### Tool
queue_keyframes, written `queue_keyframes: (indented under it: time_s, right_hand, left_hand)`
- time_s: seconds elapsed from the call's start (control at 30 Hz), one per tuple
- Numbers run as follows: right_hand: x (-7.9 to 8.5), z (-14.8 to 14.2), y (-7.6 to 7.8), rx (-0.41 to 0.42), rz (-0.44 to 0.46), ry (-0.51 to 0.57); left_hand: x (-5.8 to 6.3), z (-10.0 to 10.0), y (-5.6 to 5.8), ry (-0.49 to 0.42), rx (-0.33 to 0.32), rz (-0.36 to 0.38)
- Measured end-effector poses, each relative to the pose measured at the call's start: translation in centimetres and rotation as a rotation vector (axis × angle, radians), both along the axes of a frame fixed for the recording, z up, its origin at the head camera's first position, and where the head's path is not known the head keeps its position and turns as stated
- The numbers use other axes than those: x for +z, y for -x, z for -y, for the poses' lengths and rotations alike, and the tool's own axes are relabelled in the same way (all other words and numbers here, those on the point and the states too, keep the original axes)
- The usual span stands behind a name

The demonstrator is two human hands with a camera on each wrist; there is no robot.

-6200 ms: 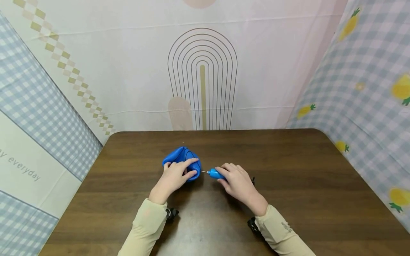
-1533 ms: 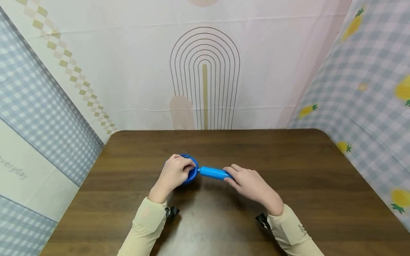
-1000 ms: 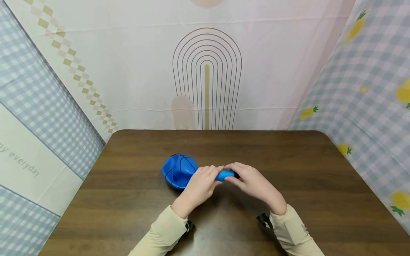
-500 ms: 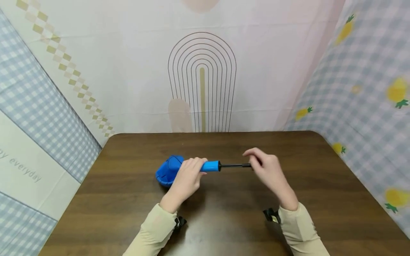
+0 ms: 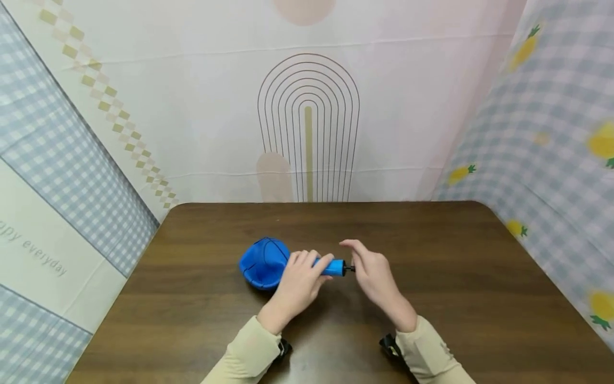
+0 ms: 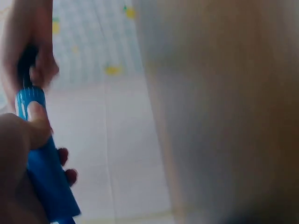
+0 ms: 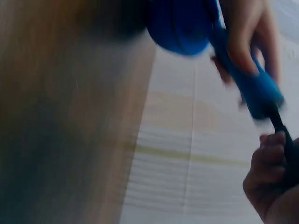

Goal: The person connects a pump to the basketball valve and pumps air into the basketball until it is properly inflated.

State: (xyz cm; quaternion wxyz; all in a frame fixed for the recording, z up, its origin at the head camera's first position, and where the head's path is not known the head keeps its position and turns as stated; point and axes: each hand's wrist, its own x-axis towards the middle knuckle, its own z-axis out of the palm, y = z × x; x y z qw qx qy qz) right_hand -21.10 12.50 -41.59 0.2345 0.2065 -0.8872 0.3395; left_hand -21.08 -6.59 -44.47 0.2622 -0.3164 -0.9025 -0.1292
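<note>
A blue ball (image 5: 265, 264) with black seam lines, dented and soft, lies on the table left of centre. My left hand (image 5: 299, 282) grips the blue barrel of a hand pump (image 5: 336, 268), its thumb along the barrel in the left wrist view. The barrel's left end points at the ball, and my left hand hides where they meet in the head view. My right hand (image 5: 376, 277) holds the pump's black handle (image 7: 290, 154) with curled fingers, its index finger sticking out. Only a short piece of the black rod shows between barrel and handle.
The brown wooden table (image 5: 455, 277) reaches back to a pale printed curtain (image 5: 206, 122). Blue checked cloth (image 5: 542, 144) hangs at the right, and similar cloth at the left. Black camera mounts (image 5: 390, 345) sit under both wrists.
The left hand has gone from the ball to the pump's barrel. The right hand has moved from the barrel to the handle, drawn the rod out, then pushed it most of the way back in.
</note>
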Motion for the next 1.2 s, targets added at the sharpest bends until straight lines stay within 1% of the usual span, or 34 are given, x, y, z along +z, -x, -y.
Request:
queue_keyframes:
  time_s: [0.07,0.13,0.17,0.23,0.3,0.37,0.47,0.5,0.57,0.63,0.67,0.7,0.77,0.87,0.93,1.0,1.07,1.2]
  right_hand:
    - [-0.2,0.8,-0.4,-0.052,-0.031,-0.060]
    - [0.0,1.3,-0.6,-0.084,-0.011,-0.118]
    - [0.1,1.3,-0.7,-0.091,0.023,-0.140]
    - [0.5,1.0,-0.6,-0.079,0.118,-0.164]
    - [1.0,0.2,-0.4,-0.022,0.212,-0.148]
    - [1.4,-0.9,-0.2,0.056,0.265,-0.128]
    - [2.2,-2.5,0.1,0.153,0.271,-0.074]
    - [2.5,-3.1,0.2,0.167,0.272,-0.058]
    - [3.1,-4.2,0.3,0.163,0.268,-0.001]
    - [3.6,-5.5,0.4,0.170,0.290,0.073]
    - [3.9,-6.2,0.4,0.192,0.307,0.105]
    - [4.1,-6.9,0.4,0.226,0.322,0.128]
    - [4.2,-7.8,0.4,0.334,0.340,0.165]
    - [3.8,-7.9,0.8,0.508,0.341,0.197]
    - [3.1,-7.1,1.1,0.563,0.333,0.207]
    - [2.2,-5.8,1.4,0.579,0.331,0.202]
    - [1.4,-4.5,1.5,0.579,0.342,0.171]
    - [0.6,-2.8,1.4,0.577,0.373,0.128]
  left_hand:
    - [-0.3,-0.8,-0.4,-0.002,-0.024,0.009]
    - [-0.3,-1.2,-0.8,-0.009,-0.018,0.018]
    - [-0.3,-1.4,-0.9,-0.012,-0.005,0.018]
    - [-0.1,-1.4,-0.9,-0.005,0.033,0.010]
    - [0.2,-1.2,-0.7,-0.005,0.058,0.020]
    - [0.6,-0.8,-0.6,-0.015,0.057,0.049]
    - [1.2,-0.2,-0.2,-0.043,0.036,0.105]
    - [1.3,0.1,-0.1,-0.054,0.031,0.116]
    - [1.6,0.7,0.2,-0.080,0.028,0.123]
    - [1.8,1.4,0.5,-0.107,0.035,0.125]
    - [1.9,1.7,0.7,-0.117,0.037,0.125]
    - [1.9,2.0,0.8,-0.126,0.036,0.128]
    - [2.1,2.6,1.1,-0.133,0.023,0.144]
    - [2.2,3.1,1.3,-0.125,0.006,0.150]
    - [2.1,3.0,1.2,-0.096,0.009,0.132]
    - [2.0,2.7,1.0,-0.057,0.015,0.106]
    - [1.8,2.2,0.8,-0.020,0.012,0.088]
    - [1.6,1.4,0.4,-0.004,-0.007,0.091]
